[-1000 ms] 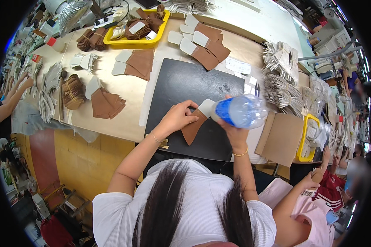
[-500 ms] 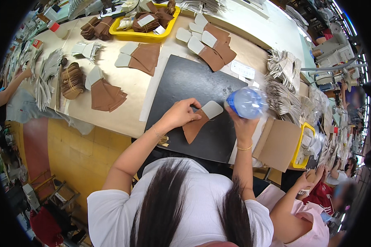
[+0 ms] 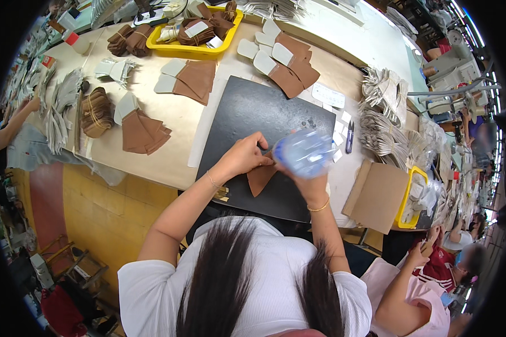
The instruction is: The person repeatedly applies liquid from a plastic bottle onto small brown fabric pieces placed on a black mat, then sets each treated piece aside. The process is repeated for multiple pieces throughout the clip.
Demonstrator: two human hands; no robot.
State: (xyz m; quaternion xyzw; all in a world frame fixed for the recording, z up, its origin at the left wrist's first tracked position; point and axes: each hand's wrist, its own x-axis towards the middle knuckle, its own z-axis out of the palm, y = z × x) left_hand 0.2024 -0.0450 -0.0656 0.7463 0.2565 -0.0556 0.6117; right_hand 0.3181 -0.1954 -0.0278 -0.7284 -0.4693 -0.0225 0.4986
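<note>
On a black board lies a brown, leather-like piece, partly hidden. My left hand is closed on its upper edge, thumb and fingers pinched together. A clear plastic bottle with blue on it, smeared by motion, is gripped in my right hand. It is held over the right side of the piece and hides the pale end; whether bottle and piece touch, I cannot tell. Brown pieces with pale grey ends lie fanned beyond the board, with another fan to its left.
A yellow tray of brown bundles stands at the far side. Bundled pale strips, a pen and a cardboard box sit right of the board. Another person's arm is at lower right.
My right hand has swung the bottle leftward, from beside the piece to over its pale end. White slips and a pen now show where the bottle was. My left hand has barely moved.
</note>
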